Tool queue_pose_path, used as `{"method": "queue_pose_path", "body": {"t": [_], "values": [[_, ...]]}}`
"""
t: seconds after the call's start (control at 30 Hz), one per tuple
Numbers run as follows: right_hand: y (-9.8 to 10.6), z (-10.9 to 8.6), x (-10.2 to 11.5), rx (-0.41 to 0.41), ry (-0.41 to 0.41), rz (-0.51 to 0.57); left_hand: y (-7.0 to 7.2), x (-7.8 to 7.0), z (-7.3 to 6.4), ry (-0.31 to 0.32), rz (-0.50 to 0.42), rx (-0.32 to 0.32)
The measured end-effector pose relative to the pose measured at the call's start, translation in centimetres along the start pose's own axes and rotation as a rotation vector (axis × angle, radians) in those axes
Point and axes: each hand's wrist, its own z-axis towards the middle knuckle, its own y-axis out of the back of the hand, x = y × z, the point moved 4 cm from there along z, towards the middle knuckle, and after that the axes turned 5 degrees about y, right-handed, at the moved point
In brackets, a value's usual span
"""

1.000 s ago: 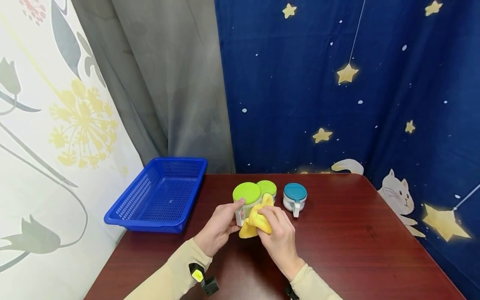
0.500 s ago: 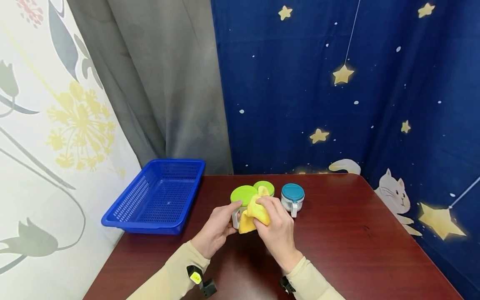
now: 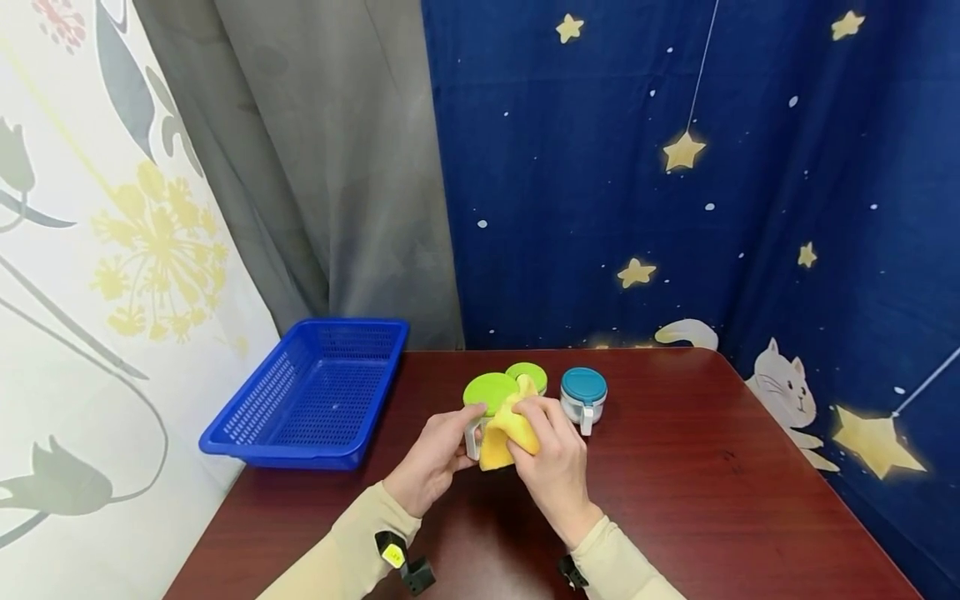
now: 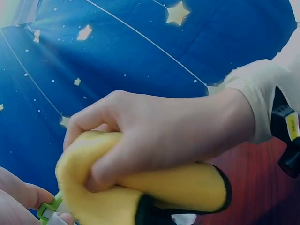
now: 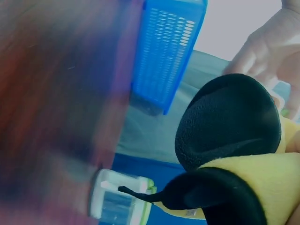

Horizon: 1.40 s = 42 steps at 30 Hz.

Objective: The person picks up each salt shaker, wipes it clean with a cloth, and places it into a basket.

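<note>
My left hand (image 3: 431,458) holds a clear jar with a bright green lid (image 3: 489,390) by its white handle side, thumb up near the lid's edge. My right hand (image 3: 557,462) grips a folded yellow cloth (image 3: 504,440) against the jar's right side, which hides much of its body. In the left wrist view the bunched cloth (image 4: 173,187) shows dark trim, and part of the jar's green lid hinge (image 4: 47,211) peeks out beside my left fingers. Its dark underside (image 5: 229,122) fills much of the right wrist view.
Behind the held jar stands a smaller green-lidded jar (image 3: 527,373). To its right on the dark red table (image 3: 697,467) is a teal-lidded jar (image 3: 583,386) with a white handle. A blue perforated basket (image 3: 281,454) sits at the table's left; curtains hang behind.
The held jar has come slightly nearer to me, showing more of the small green-lidded jar behind. The cloth has shifted a little along its side. The head view has turned slightly.
</note>
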Motion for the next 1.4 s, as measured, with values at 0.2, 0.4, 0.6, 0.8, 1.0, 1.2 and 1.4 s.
{"method": "queue_pose_path", "body": {"t": [0.2,0.4,0.6,0.8,1.0,1.2,1.4], "values": [[-0.2,-1.9,-1.1,0.037,-0.033,-0.034,0.3,-0.1,0.2,-0.010,0.003,0.014],[-0.3,-2.8,-1.8,0.091,-0.070,-0.032,0.3,-0.3,0.3,-0.030,-0.029,0.034],[-0.2,-2.9,-1.7,0.083,-0.087,-0.011,0.2,-0.3,0.0,-0.049,-0.056,0.001],[-0.3,-3.0,-1.5,0.079,-0.096,0.009,0.3,0.2,0.1,-0.042,-0.063,-0.046],[-0.1,-2.4,-1.4,0.077,-0.112,0.030,0.3,0.1,0.2,-0.049,-0.067,-0.053],[0.5,-0.6,-1.6,0.080,-0.135,0.044,0.1,0.0,0.6,-0.051,-0.095,-0.102],[1.1,1.6,-1.4,0.078,-0.142,0.069,-0.3,0.4,0.7,-0.061,-0.091,-0.125]]}}
